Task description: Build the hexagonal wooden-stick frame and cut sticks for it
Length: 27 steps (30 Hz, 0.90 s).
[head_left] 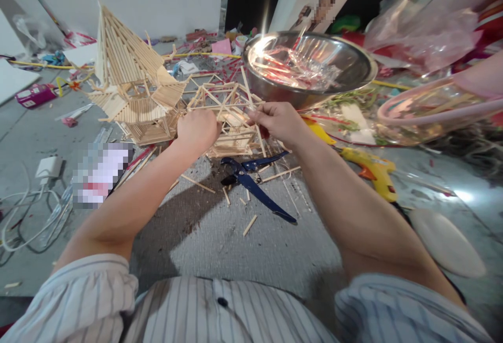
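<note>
We see both arms stretched forward and angled inward over the grey surface, the forearms bare below rolled striped sleeves (90,290). Our left hand (199,131) lies knuckles up, wrist low, at the left side of a small stick frame (231,147) — its fingers are curled under, and we cannot tell whether they clamp anything. Our right hand (281,123) comes in from the right, thumb and fingertips pinched together on a thin stick (246,85) that tilts up and to the left. The frame sits between the two hands, just right of a larger stick tower (145,115). On the near side lie blue-handled cutters (261,194); beyond the right hand stands a metal bowl (271,89).
</note>
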Each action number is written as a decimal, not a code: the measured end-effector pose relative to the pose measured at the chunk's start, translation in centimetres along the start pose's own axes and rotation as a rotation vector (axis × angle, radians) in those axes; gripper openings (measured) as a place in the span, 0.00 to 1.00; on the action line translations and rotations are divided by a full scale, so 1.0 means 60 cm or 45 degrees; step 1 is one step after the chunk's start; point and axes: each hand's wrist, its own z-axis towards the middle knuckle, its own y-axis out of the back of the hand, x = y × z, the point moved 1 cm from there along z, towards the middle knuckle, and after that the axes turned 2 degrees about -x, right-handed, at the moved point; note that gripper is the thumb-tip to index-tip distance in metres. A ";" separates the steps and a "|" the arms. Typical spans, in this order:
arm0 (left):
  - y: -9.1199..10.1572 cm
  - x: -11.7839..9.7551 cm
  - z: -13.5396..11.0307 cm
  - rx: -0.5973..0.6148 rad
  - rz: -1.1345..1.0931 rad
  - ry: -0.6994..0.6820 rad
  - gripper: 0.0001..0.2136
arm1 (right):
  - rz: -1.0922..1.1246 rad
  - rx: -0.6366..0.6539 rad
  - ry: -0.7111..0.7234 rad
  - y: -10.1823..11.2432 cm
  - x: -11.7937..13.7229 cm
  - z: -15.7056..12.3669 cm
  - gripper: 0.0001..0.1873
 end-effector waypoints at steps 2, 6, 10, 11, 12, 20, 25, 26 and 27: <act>0.001 0.000 0.000 0.004 -0.013 -0.006 0.18 | -0.013 0.000 -0.013 0.000 0.004 -0.003 0.16; 0.000 0.002 0.001 0.025 -0.017 0.015 0.19 | -0.016 0.010 -0.004 -0.001 0.002 -0.003 0.16; -0.005 0.004 0.003 0.008 -0.025 0.018 0.19 | -0.014 0.015 0.009 -0.001 -0.006 0.001 0.16; -0.006 0.005 0.003 0.001 -0.026 0.015 0.19 | -0.020 0.015 0.015 0.000 -0.007 0.001 0.16; -0.007 0.005 0.003 -0.003 -0.028 0.010 0.19 | -0.027 0.014 0.021 0.000 -0.008 0.001 0.16; -0.004 0.004 0.000 0.002 -0.024 -0.021 0.19 | -0.096 0.007 0.022 0.002 -0.009 -0.003 0.15; -0.004 0.004 0.001 0.016 -0.019 -0.024 0.20 | -0.070 0.007 0.018 0.002 -0.010 -0.002 0.14; -0.004 0.004 0.001 0.019 -0.020 -0.018 0.20 | -0.063 0.007 0.012 0.001 -0.010 -0.002 0.14; -0.004 0.004 0.002 0.022 -0.022 -0.013 0.20 | -0.055 0.009 0.004 0.001 -0.009 -0.002 0.14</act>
